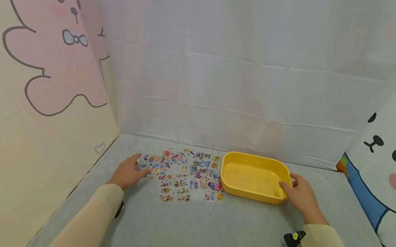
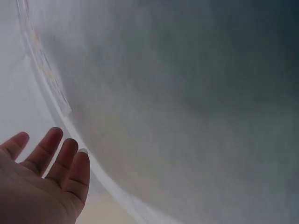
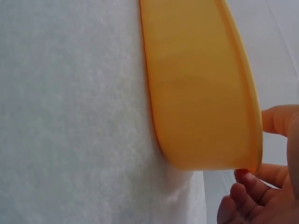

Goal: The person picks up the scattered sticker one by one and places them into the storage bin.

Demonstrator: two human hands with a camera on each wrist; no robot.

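Left hand (image 1: 128, 171) lies flat on the grey desk (image 1: 209, 232), fingers straight and spread a little, the fingertips touching the near-left edge of a clear sticker sheet (image 1: 186, 174) crowded with small colourful cartoon stickers. That sheet stretches away from the left hand toward the other hand and ends just beside a yellow plastic tub (image 1: 253, 176), its far edge touching or nearly touching the tub's wall. The right hand (image 1: 302, 197) is at the tub's outer end, thumb hooked over the rim and fingers curled round the corner below it, so it grips the tub; the right wrist view shows the yellow wall up close with fingertips (image 3: 247, 179) tucked beneath the lip and the tub sitting on the desk. The tub looks bare inside apart from some faint marks on its bottom. From the left wrist view, only the palm and four straight fingers (image 2: 51, 154) show against blurred pale cloth, nothing held. Around the hands: pale long sleeves (image 1: 92, 216), a dark wrist-worn device (image 1: 293, 238) with a yellow dot on the right arm, and another dark strap just showing under the left cuff. A creased white cloth backdrop (image 1: 237, 83) stands beyond both hands; outside the left hand rises a panel with a pink cartoon rabbit (image 1: 55, 46), outside the right hand a panel with a white cartoon bear (image 1: 391, 158). Nothing lies between the two hands but sheet and tub.
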